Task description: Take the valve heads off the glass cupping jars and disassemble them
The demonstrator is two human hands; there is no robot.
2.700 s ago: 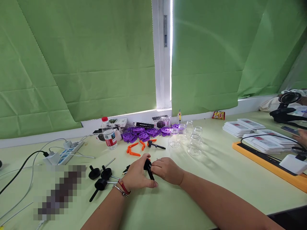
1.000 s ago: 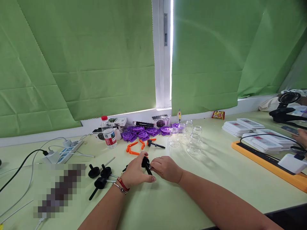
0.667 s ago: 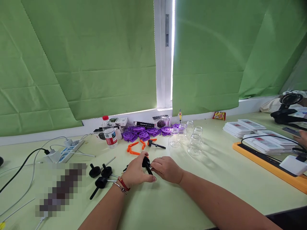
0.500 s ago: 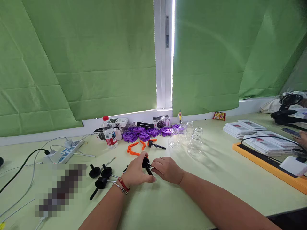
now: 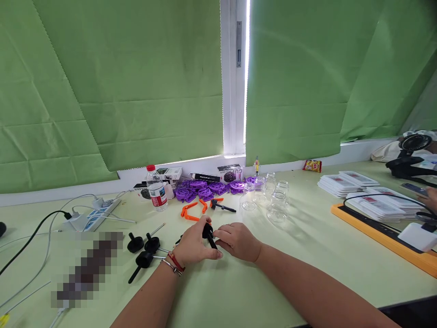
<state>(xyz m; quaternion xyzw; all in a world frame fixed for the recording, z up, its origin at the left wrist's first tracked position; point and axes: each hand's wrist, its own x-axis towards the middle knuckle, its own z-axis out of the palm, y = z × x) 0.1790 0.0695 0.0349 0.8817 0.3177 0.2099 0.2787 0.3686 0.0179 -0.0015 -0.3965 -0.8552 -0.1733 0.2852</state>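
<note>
My left hand (image 5: 194, 248) is closed around a black plastic part with a rod (image 5: 209, 236), its rod slanting down toward my thumb. Close against that part, my right hand (image 5: 237, 241) pinches with thumb and fingers; whatever lies between its fingertips is too small to make out. Left of my hands lie several similar black parts with round heads, one being a black knob-like piece (image 5: 144, 259) with a stem. Just beyond my hands are orange plastic pieces (image 5: 191, 212) and another black part with a threaded rod (image 5: 223, 207).
Purple plastic frames (image 5: 206, 189) line the back below the green blinds (image 5: 164, 91). Beside them stand a water bottle (image 5: 157, 191) and several clear glass jars (image 5: 277, 209). A power strip (image 5: 100, 216) with cables is left. White flat stacks (image 5: 375, 205) and another person's hand (image 5: 430, 198) are right.
My right fingertips have shifted very slightly left against the black part. My left hand keeps its hold in nearly the same place.
</note>
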